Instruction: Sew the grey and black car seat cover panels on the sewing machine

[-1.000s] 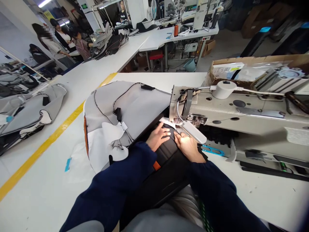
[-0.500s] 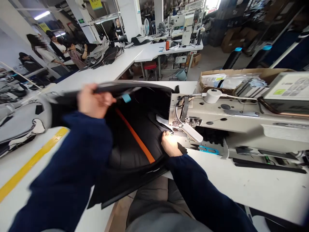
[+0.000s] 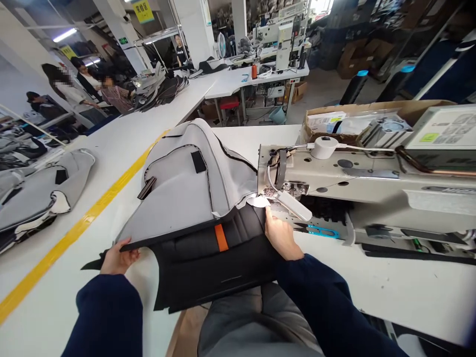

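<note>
A padded seat cover, grey on its backing and black on its face, lies partly folded over on the white table. An orange stripe crosses its black face. My left hand is closed on the cover's near left edge, thumb on top. My right hand is closed at the cover's right edge, its fingertips by a white piece under the head of a sewing machine. A small lamp lights that spot. What lies under the right fingers is hidden.
Blue-handled thread snips lie by the machine bed. Behind the machine stands a cardboard box of packets. Another grey cover lies on the left, past yellow tape. Several people are at the far left table.
My left hand has come down and nearer, flipping the cover so its grey backing faces up and mostly covers the orange stripe. My right hand has shifted slightly right, staying by the machine head.
</note>
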